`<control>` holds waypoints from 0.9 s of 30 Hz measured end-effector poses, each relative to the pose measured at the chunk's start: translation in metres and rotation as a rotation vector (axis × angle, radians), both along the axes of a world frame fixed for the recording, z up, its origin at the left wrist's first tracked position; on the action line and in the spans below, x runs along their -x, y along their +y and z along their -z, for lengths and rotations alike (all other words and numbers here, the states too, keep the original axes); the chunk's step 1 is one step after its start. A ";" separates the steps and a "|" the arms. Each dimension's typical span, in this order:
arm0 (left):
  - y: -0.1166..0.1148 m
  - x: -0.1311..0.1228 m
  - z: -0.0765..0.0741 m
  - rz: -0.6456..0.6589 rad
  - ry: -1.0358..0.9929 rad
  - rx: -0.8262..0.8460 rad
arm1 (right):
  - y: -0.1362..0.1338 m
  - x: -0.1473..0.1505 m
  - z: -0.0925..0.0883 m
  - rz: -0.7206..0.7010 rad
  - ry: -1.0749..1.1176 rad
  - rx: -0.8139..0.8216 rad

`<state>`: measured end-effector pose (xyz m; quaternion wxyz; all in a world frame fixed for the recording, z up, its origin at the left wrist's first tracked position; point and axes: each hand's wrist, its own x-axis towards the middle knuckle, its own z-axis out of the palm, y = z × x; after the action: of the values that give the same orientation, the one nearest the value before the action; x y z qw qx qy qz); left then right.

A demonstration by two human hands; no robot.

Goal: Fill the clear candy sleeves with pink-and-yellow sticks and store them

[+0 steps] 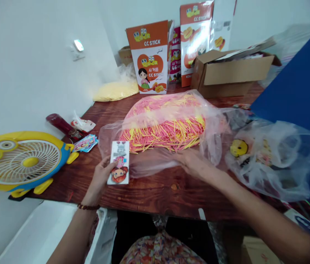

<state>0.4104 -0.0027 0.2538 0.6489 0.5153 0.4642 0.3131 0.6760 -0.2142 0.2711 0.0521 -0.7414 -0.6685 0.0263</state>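
While the left hand [102, 173] grasps a white oblong printed packet [121, 165], thin pink-and-yellow sticks [166, 132] lie beyond the nearer right hand [192, 164], grip unclear.

Yellow fan [30, 161] cut off at left, blue panel [295, 99] at right. White packet [122, 165]: small print unreadable. Right hand [190, 164]: fingertips blurred.

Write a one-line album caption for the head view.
Left hand holding a printed card, right hand at the edge of a bag of pink and yellow sticks.
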 end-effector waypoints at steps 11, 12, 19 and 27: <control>0.006 0.018 0.035 0.363 0.204 -0.062 | -0.046 0.023 0.092 -0.077 0.040 0.035; 0.009 0.018 0.034 0.411 0.219 -0.069 | -0.047 0.022 0.093 -0.078 0.046 0.024; 0.017 0.020 0.044 0.530 0.708 -0.573 | -0.047 0.023 0.097 -0.042 0.050 0.033; -0.013 -0.001 0.060 0.388 1.065 -0.886 | -0.041 0.026 0.088 -0.033 0.070 0.089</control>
<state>0.4113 -0.0158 0.1941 0.1085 0.8860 0.4472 0.0573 0.6504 -0.2549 0.1828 0.0418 -0.7305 -0.6766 0.0829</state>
